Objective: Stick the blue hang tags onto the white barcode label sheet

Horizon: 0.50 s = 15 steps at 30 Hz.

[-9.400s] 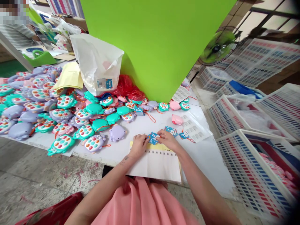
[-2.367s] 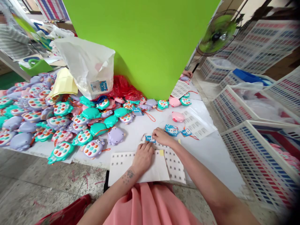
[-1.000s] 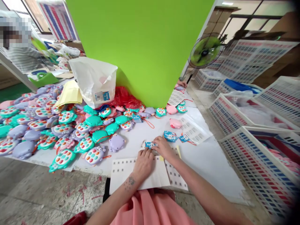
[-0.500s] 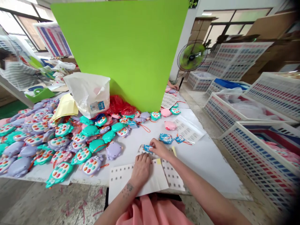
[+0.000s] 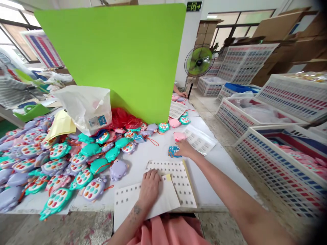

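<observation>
Squarely under the left hand [image 5: 150, 189], which is pressed flat and open with its fingers pointing away from the person, lies a white paper sheet [image 5: 133, 200] punched with rows of small square holes. Its long axis runs crosswise, rising slightly to the right. A second perforated sheet [image 5: 176, 178] lies partly beneath it, its long axis pointing away from the person, with a small yellow sticker [image 5: 168, 177] near their overlap. Beyond that second sheet, the right hand [image 5: 185, 148] reaches forward, its fingertips [image 5: 177, 144] at blue card tags [image 5: 173, 151] and just below a smooth pink plastic pig toy [image 5: 179, 136]; whether it is pinching a tag, I cannot tell. Left of the sheets, glossy teal and lilac button toys [image 5: 81, 178] are heaped on the white-covered table [image 5: 219, 177], while white plastic crates [image 5: 278, 160] stand to the right.
</observation>
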Motion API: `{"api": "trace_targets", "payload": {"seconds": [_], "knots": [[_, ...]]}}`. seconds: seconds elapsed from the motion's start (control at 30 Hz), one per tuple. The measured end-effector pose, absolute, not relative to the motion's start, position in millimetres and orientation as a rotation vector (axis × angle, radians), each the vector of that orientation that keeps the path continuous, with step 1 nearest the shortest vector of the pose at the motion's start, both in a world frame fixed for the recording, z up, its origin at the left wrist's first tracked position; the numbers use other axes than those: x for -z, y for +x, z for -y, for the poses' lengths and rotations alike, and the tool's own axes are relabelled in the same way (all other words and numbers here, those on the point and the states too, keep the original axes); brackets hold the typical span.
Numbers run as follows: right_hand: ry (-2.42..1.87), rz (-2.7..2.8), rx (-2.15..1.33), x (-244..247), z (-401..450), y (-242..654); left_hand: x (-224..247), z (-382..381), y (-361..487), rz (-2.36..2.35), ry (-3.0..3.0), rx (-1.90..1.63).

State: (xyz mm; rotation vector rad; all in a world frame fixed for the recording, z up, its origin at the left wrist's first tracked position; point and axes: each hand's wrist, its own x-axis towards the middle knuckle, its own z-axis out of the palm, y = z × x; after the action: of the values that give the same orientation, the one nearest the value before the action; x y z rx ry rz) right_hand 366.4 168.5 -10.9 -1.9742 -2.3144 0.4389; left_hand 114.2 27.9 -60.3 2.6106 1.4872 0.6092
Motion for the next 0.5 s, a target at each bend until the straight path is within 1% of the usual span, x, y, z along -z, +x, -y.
{"api": "trace_targets", "payload": {"seconds": [0.2,0.5], "knots": [[-1.958,2.498,-0.445,8.1,-173.8,358.4,60.6,-28.9,114.2,-1.495,2.622,-0.598],[-2.011,2.531,-0.497,0.3,-172.8,352.5,46.2,-42.8,117.1,-1.433,2.732,-0.473]]}}
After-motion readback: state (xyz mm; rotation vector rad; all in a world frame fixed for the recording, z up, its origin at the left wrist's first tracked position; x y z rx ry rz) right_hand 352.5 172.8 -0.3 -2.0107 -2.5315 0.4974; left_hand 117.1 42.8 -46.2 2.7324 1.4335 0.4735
